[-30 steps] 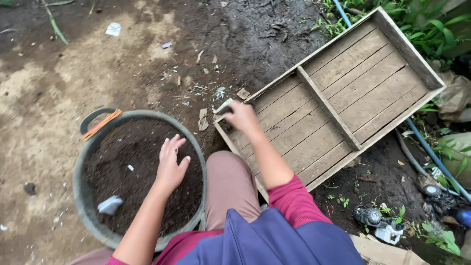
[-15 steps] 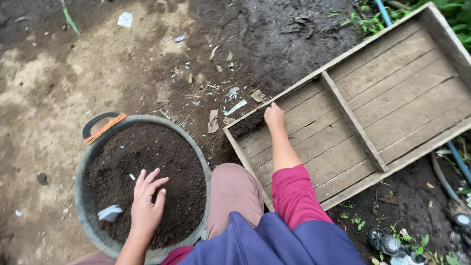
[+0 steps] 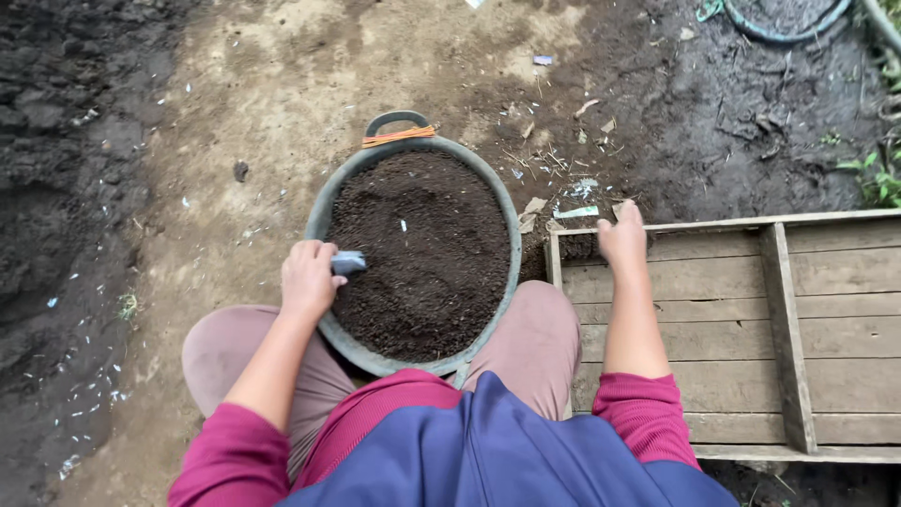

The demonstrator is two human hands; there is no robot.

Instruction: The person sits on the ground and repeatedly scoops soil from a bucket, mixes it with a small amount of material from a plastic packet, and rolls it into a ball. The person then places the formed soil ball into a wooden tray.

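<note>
Grey scrap [image 3: 348, 262] pinched in left hand [image 3: 306, 279] at left rim of soil-filled tub [image 3: 511, 221]; right hand [image 3: 622, 238], loosely open, rests on far-left corner of wooden tray [image 3: 845, 272], right of tub.

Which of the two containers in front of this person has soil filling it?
The round grey tub with the orange-wrapped handle, between the knees, is full of dark soil. The wooden tray on the right is nearly bare boards, with only a little soil in one corner.

Weathered rough wooden tray [image 3: 845, 272] of bare planks, matt grey tub [image 3: 324, 211], possibly rubber, dark crumbly soil [image 3: 422, 253], damp packed-earth ground [image 3: 235, 103], soft cloth sleeves [image 3: 648, 413].
</note>
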